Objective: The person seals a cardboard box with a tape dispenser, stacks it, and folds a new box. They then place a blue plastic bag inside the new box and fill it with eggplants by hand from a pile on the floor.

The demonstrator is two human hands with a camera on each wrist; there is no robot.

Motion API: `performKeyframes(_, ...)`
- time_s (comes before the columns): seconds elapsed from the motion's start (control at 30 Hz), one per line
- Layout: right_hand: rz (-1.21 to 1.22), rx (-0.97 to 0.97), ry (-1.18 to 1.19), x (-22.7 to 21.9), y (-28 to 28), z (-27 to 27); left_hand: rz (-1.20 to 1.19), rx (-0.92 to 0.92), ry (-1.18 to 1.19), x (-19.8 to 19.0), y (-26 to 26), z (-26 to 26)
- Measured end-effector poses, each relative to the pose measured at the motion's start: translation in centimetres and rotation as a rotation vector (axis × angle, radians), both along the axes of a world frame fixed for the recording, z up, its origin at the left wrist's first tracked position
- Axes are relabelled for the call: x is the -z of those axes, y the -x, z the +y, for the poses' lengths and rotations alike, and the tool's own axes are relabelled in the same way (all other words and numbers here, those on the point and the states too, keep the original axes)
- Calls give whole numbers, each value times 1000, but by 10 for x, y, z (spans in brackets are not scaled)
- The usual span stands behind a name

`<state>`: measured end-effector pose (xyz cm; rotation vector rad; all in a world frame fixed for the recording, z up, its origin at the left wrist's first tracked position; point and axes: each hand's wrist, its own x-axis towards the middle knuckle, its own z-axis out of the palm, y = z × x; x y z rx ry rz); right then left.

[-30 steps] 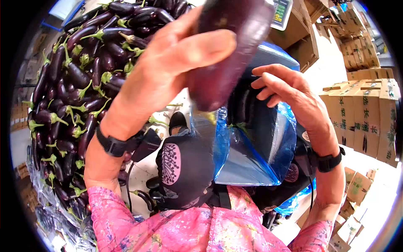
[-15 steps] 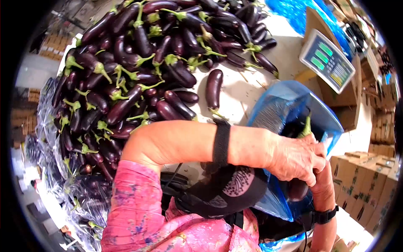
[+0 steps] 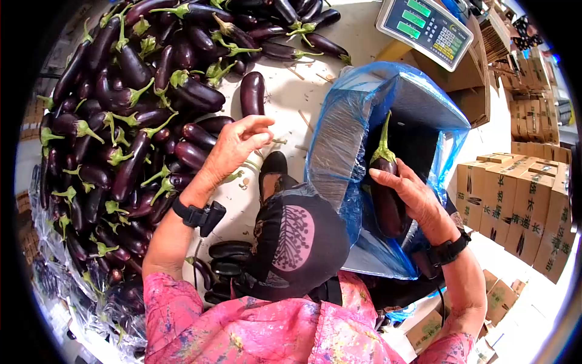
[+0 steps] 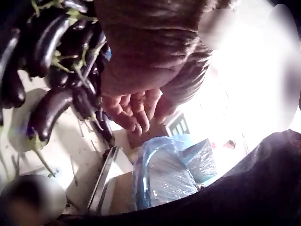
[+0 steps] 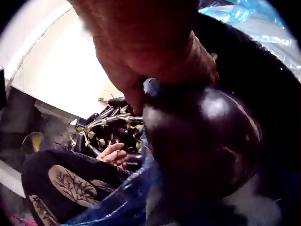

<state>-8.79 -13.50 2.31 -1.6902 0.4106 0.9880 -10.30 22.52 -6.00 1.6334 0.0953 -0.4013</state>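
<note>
My right hand (image 3: 412, 188) grips a dark purple eggplant (image 3: 387, 203) around its body, with the green stem pointing away from me. The eggplant is inside the mouth of a box lined with a blue plastic bag (image 3: 339, 142). In the right wrist view its glossy rounded end (image 5: 202, 146) fills much of the picture. My left hand (image 3: 239, 148), empty with loosely bent fingers, hovers beside the eggplant heap (image 3: 121, 121). Just beyond its fingertips, a single eggplant (image 3: 252, 94) lies on the white surface. The left wrist view shows the bent fingers (image 4: 136, 110) from behind.
A digital scale display (image 3: 424, 27) stands past the box, next to brown cardboard (image 3: 476, 91). Stacked printed cartons (image 3: 515, 200) are on the right. Crumpled clear plastic (image 3: 85, 303) edges the heap at left. My patterned knee (image 3: 294, 236) sits between heap and box.
My left hand carried an eggplant across to the box and let go of it. It has since swung back left toward the heap, while my right hand now holds an eggplant.
</note>
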Motion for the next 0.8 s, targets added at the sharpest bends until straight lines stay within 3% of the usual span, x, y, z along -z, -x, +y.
performKeyframes(0.03, 43, 29, 13, 11, -1, -3, 47, -67, 50, 15, 5, 3)
performKeyframes(0.07, 81, 71, 53, -8, 0, 7, 93, -145, 96, 27, 11, 6)
performKeyframes(0.13, -335, -113, -41, 37, 9, -15, 125, -196, 26, 51, 25, 16)
performKeyframes(0.17, 98, 225, -88, 61, 3, -6, 121, -222, -10, 66, 32, 22)
performKeyframes(0.23, 115, 311, -261, 87, -4, -3, 198, -304, 22, 87, 43, 31)
performKeyframes(0.27, 80, 309, -199, 95, -9, 6, 213, -356, 33, 101, 47, 37)
performKeyframes(0.33, 56, 254, -188, 180, -7, -18, 187, -492, -32, 112, 45, 51)
performKeyframes(0.4, 19, 154, -74, 177, -9, -5, 121, -688, -80, 119, 31, 68)
performKeyframes(0.47, -71, -41, 216, 180, -9, -5, 52, -835, -145, 122, 6, 92)
performKeyframes(0.53, -202, -83, 212, 147, 1, 4, 0, -995, -282, 123, -25, 112)
performKeyframes(0.6, 19, -183, 207, 132, 2, -4, -13, -1102, -484, 163, -60, 147)
performKeyframes(0.63, 133, -236, 204, 131, 6, -10, -45, -1056, -427, 167, -70, 159)
performKeyframes(0.67, 61, -168, 88, 141, 18, -18, -22, -1089, -445, 176, -84, 165)
performKeyframes(0.8, 153, -105, 89, 121, 9, -5, 0, -1154, -367, 175, -106, 158)
